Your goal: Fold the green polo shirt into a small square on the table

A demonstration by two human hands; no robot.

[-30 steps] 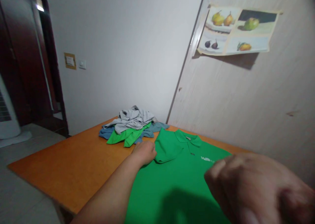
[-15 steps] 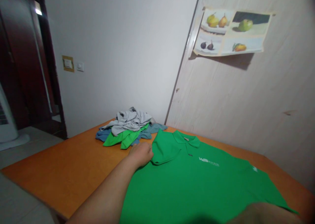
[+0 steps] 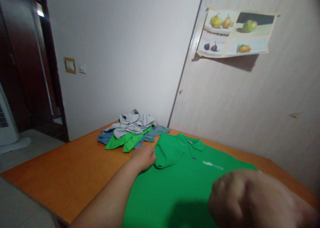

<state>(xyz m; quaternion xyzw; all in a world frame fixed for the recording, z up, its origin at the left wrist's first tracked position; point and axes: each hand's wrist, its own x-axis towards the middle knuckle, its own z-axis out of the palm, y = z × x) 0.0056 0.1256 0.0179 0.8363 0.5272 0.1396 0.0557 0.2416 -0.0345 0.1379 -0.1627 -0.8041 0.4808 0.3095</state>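
Note:
A green polo shirt (image 3: 175,184) lies spread on the table, its collar toward the wall and white lettering on the chest. At its left edge, beside the folded-over sleeve, my left hand (image 3: 145,157) is closed on the fabric; the fingertips are hidden. My right hand (image 3: 246,199) is raised over the right part of the shirt, close to the camera and blurred. Its fingers look curled, but motion smears them, and I cannot see whether anything is in them. The shirt's right sleeve is hidden behind this hand.
Behind my left hand sits a heap of crumpled clothes (image 3: 135,126) in grey, bright green and blue. They share the orange table (image 3: 67,174), which meets the wall at the back. A fruit poster (image 3: 232,34) hangs there. A white appliance (image 3: 7,121) stands at far left.
My right hand has risen from the bottom edge up and inward over the shirt, now covering its right sleeve. My left hand stays at the left edge. The shirt looks unmoved.

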